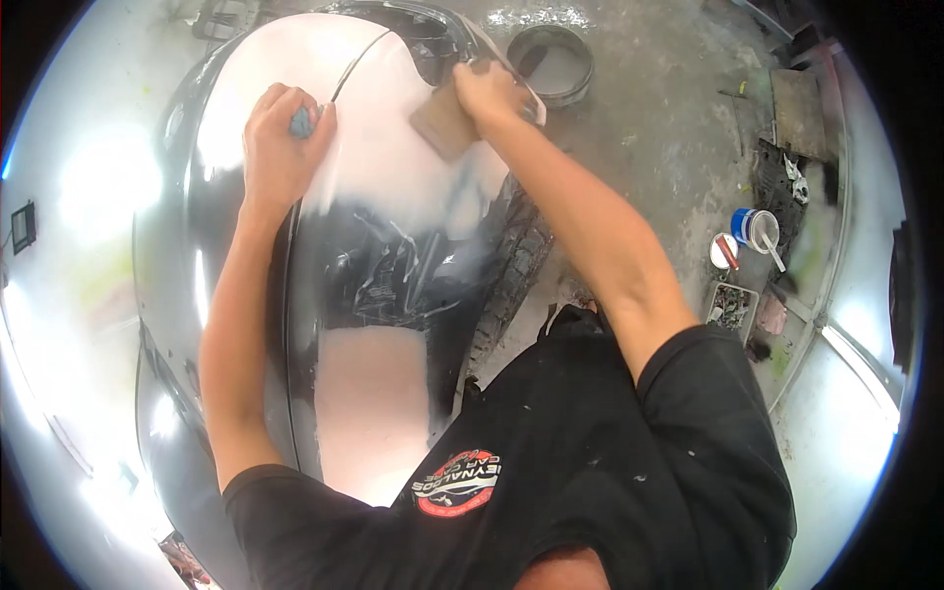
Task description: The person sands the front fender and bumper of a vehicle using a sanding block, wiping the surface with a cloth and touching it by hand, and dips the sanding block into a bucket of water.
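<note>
A car's dark fender panel (393, 265) lies below me, with pale sanded filler patches at its top and bottom. My left hand (280, 147) rests on the upper pale patch and is closed around a small blue-grey pad (301, 122). My right hand (489, 93) reaches further up and to the right, pressing a flat brownish sanding block (442, 123) against the panel's edge near the wheel arch. A tyre tread (511, 265) shows under my right forearm.
On the concrete floor (659, 128) stands a round grey basin (554, 61) at the top. To the right are an open blue tin with a stick (755, 228), a small tray of bits (730, 305) and dark scrap pieces (796, 113).
</note>
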The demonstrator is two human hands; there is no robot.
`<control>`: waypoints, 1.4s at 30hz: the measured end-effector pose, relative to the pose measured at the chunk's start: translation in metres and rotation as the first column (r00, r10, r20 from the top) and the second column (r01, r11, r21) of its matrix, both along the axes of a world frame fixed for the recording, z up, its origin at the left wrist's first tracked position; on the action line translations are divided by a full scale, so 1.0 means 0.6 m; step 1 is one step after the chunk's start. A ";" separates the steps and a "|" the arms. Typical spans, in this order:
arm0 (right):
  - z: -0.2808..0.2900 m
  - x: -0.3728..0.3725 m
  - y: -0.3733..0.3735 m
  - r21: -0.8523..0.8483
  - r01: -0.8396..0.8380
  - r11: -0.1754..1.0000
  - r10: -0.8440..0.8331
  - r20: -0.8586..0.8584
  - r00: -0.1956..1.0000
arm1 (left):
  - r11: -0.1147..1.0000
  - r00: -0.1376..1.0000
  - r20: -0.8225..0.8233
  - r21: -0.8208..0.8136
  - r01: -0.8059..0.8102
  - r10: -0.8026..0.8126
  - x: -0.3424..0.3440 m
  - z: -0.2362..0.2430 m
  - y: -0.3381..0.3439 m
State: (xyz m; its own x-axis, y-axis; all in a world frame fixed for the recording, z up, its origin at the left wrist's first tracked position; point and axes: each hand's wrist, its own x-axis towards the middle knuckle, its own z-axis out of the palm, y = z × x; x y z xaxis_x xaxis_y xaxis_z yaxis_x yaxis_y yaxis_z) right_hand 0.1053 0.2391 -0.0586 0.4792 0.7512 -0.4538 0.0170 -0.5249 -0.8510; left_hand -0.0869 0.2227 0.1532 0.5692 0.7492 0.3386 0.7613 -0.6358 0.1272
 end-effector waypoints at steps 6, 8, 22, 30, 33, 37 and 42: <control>0.012 -0.058 -0.171 0.232 -0.022 0.972 0.017 0.022 1.000 | 1.000 1.000 -0.015 0.004 -0.015 0.015 -0.015 0.014 -0.010; 0.020 -0.009 -0.071 0.208 -0.062 0.976 0.050 0.061 0.997 | 1.000 1.000 -0.003 -0.004 -0.006 0.006 0.006 0.008 -0.004; 0.040 -0.015 -0.045 0.135 -0.042 0.990 0.030 0.096 0.995 | 1.000 1.000 -0.026 0.009 -0.011 0.012 0.008 -0.002 0.001; 0.061 -0.063 -0.148 0.248 -0.063 0.967 0.056 0.035 0.998 | 1.000 0.999 -0.022 0.000 -0.029 0.029 -0.012 0.009 -0.008; 0.060 -0.032 -0.060 0.152 0.014 0.988 -0.025 0.073 0.997 | 1.000 1.000 -0.008 0.000 0.001 -0.001 0.003 -0.007 0.001; 0.043 -0.089 -0.192 0.285 -0.111 0.952 0.101 0.048 0.994 | 0.999 0.999 -0.017 0.013 -0.029 0.030 -0.028 -0.001 -0.009; 0.083 -0.051 -0.102 0.245 -0.054 0.968 0.041 0.059 0.997 | 1.000 1.000 -0.013 0.002 -0.017 0.017 0.002 0.010 -0.001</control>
